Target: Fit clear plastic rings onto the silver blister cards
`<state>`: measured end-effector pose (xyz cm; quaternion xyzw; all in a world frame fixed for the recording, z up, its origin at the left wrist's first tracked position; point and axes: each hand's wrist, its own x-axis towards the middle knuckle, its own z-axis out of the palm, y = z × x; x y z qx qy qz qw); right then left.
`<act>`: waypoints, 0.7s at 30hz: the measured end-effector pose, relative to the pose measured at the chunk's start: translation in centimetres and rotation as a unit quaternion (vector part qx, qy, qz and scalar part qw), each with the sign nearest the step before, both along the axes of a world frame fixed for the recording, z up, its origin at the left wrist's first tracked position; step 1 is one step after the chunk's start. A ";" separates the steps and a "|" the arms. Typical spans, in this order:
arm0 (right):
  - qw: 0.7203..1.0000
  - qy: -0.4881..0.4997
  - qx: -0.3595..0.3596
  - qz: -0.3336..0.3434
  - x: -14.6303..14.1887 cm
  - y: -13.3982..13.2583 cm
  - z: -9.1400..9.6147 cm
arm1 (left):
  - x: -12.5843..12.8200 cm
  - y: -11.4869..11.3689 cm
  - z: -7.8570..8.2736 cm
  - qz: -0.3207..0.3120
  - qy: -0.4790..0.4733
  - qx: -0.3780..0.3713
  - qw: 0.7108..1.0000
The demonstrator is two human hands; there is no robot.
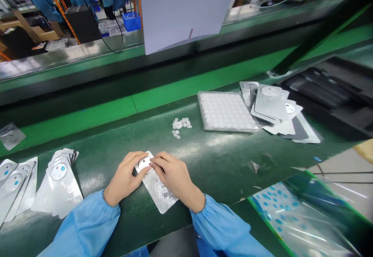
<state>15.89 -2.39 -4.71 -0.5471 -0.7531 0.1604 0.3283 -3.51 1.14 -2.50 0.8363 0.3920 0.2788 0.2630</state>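
On the green bench [116,138], right before the wearer, one silvery plate [161,200] lies aslant with a round white disc [143,164] at its far end. It looks thin, light and fairly stiff, its glossy face probably slippery and quick to show smudges; its long edges would make the surest hold, sparing the disc. The left hand [124,174] curls over the far end, thumb on one side of the disc and fingers on the other, gripping the plate there. The right hand [174,173] has thumb and forefinger close together at the disc's right edge; whether they pinch a small piece or merely press, I cannot tell. Fingers cover part of the disc, so its markings are only partly readable, and the right hand hides one long edge of the plate. The plate's underside is out of sight. Beyond, the loose clear bits [180,124] are too small to make out well, and the left-hand stack [6,191] is cut off by the frame.
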 end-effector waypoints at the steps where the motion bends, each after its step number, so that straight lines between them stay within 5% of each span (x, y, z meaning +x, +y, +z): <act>1: 1.000 -0.014 -0.009 0.010 -0.2 0.3 0.0 | -0.1 0.0 0.0 -0.013 0.023 -0.004 1.000; 5: 0.991 0.130 -0.033 0.018 0.0 0.7 0.4 | -0.5 -0.2 -0.2 -0.022 0.087 -0.012 0.996; 10: 0.911 0.381 -0.143 -0.060 3.8 -0.5 1.6 | 0.0 -0.8 0.0 0.002 0.159 0.029 0.987; 13: 0.867 0.458 -0.121 -0.156 8.7 -2.8 1.5 | 0.9 -1.9 0.1 0.004 0.211 0.076 0.975; 21: 0.812 0.326 -0.001 -0.485 24.3 -12.1 -0.6 | 1.0 -1.3 0.0 0.075 0.314 0.026 0.946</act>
